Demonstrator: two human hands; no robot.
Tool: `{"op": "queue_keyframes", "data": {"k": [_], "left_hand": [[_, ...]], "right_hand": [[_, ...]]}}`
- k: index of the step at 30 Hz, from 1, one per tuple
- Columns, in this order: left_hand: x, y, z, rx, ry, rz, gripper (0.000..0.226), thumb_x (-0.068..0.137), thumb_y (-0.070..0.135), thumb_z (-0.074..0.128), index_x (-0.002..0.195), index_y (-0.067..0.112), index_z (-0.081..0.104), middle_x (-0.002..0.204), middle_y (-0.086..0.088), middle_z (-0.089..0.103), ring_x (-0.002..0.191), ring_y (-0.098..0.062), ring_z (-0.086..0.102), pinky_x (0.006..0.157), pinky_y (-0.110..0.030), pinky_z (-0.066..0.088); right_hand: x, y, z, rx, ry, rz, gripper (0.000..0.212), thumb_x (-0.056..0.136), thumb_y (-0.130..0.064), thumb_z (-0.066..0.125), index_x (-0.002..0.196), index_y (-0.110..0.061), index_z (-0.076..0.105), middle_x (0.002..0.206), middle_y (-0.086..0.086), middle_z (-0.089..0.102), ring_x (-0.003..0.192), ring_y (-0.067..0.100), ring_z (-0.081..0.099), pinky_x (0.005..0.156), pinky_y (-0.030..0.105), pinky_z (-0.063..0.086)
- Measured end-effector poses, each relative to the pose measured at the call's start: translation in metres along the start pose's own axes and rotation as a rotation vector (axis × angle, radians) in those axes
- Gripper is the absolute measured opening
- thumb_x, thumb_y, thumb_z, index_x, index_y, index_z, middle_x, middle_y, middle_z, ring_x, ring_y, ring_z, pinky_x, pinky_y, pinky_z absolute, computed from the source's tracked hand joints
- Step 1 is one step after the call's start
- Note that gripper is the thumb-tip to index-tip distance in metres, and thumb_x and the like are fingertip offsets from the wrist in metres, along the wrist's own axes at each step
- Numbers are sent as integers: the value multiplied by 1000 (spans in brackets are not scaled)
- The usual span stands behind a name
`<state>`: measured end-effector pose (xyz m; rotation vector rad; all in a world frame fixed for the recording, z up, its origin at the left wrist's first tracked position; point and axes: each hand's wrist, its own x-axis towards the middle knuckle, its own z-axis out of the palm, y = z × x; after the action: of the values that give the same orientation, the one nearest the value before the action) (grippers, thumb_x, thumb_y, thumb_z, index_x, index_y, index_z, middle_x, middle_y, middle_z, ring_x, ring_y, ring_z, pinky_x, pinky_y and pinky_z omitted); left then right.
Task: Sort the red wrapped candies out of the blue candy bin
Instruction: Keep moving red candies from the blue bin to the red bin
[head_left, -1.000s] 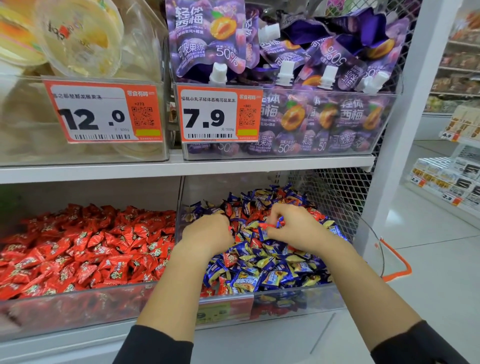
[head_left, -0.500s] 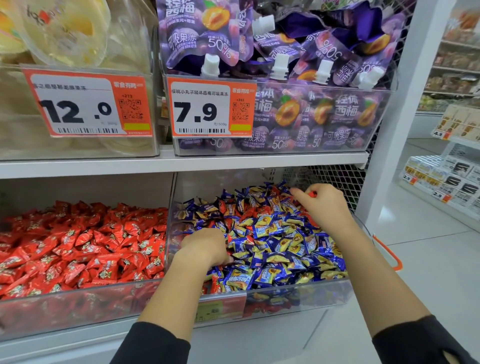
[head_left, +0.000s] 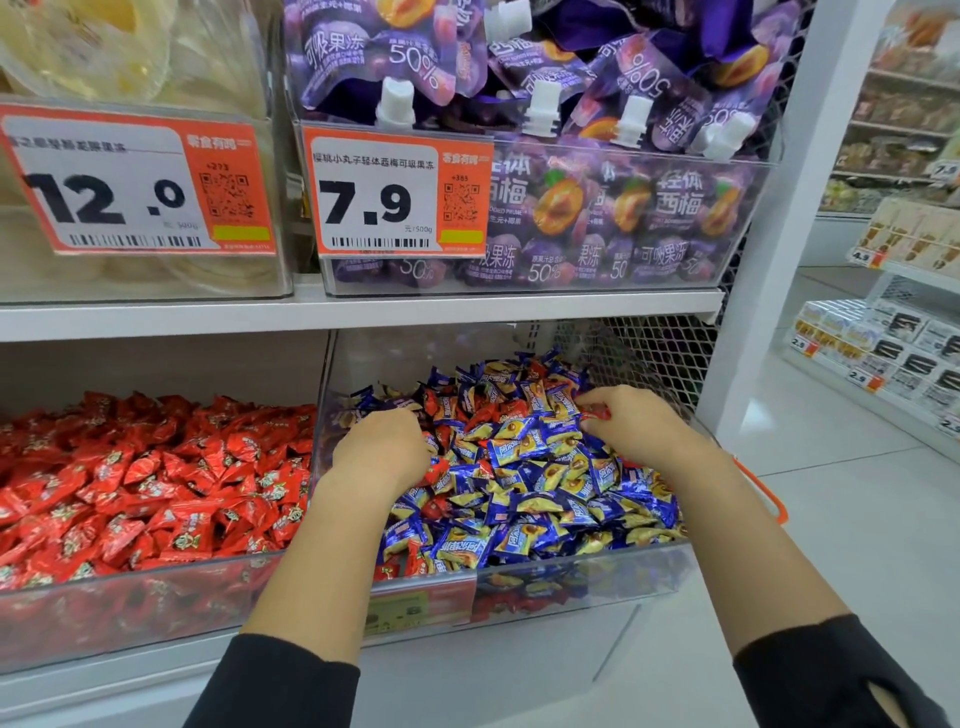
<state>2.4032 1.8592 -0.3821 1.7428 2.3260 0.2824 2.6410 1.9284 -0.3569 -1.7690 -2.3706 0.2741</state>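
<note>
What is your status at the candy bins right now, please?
Both hands in blue candy bin. Right hand pinches a red candy; left hand curled in the pile, contents hidden. More red strays mixed in.

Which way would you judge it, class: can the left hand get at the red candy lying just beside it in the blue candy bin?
Probably yes. The left hand is already inside the open-topped bin, and the red candy lies exposed on the pile beside its fingers.

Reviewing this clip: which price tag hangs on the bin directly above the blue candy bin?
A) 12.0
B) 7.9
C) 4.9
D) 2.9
B: the 7.9 price tag hangs on the purple pouch bin, directly above the blue candy bin where both hands work.
</note>
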Motion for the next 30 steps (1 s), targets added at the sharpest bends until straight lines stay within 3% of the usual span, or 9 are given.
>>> {"op": "queue_keyframes", "data": {"k": [3,7,12,15,19,21,23,26,30], "left_hand": [[-2,0,-1,17,-62,7,23,92,23,57,111,12,63,100,-5,62,92,-23,58,76,-32,48],[-6,7,9,-7,-173,54,47,91,32,61,135,20,50,131,-6,57,115,-25,56,95,-36,48],[-4,4,16,15,-218,43,36,93,28,60,125,13,53,119,-8,61,105,-24,60,86,-32,50],[0,5,16,3,-150,18,35,97,31,52,124,10,51,122,-11,59,106,-26,57,79,-30,44],[5,7,7,-139,70,-53,26,99,21,48,119,4,52,116,-16,61,103,-31,58,73,-32,41],[8,4,8,-131,88,-58,23,97,13,47,119,5,51,113,-17,62,101,-33,59,71,-34,42],[10,1,13,-82,40,-64,24,95,10,46,118,7,50,113,-17,62,101,-33,59,69,-33,41],[12,1,18,-24,-52,-75,20,96,13,47,114,8,54,113,-12,62,95,-29,57,70,-31,40],[11,0,20,124,-212,-53,14,97,13,47,86,6,53,77,-4,50,71,-21,49,61,-28,39]], "right_hand": [[-2,-4,0,-63,-15,-27,43,96,-25,56,138,-25,51,124,8,62,103,24,61,88,33,48],[-3,-8,1,-71,-16,-39,34,96,-19,52,129,-20,58,118,8,65,94,22,63,83,32,51],[-2,-5,-3,116,92,-32,24,97,-17,47,99,-5,68,81,13,69,53,14,46,48,23,37],[-2,-2,-9,249,244,19,20,97,-19,50,100,-11,68,60,-5,53,49,7,43,45,19,29],[-4,-2,-19,326,384,50,25,98,-26,52,115,-14,65,83,-1,60,67,11,52,59,25,37],[-5,2,-23,303,297,34,24,96,-29,54,114,-18,66,88,-2,61,64,11,54,55,24,40],[-6,5,-23,302,72,-13,24,93,-33,59,116,-24,65,103,-3,64,69,16,62,60,23,48],[-6,6,-15,204,-195,-51,41,88,-30,67,129,-28,59,136,0,53,109,22,60,87,31,48],[-3,4,-6,69,-109,-41,38,85,-25,71,123,-24,64,135,2,55,113,20,56,94,34,46]]}}
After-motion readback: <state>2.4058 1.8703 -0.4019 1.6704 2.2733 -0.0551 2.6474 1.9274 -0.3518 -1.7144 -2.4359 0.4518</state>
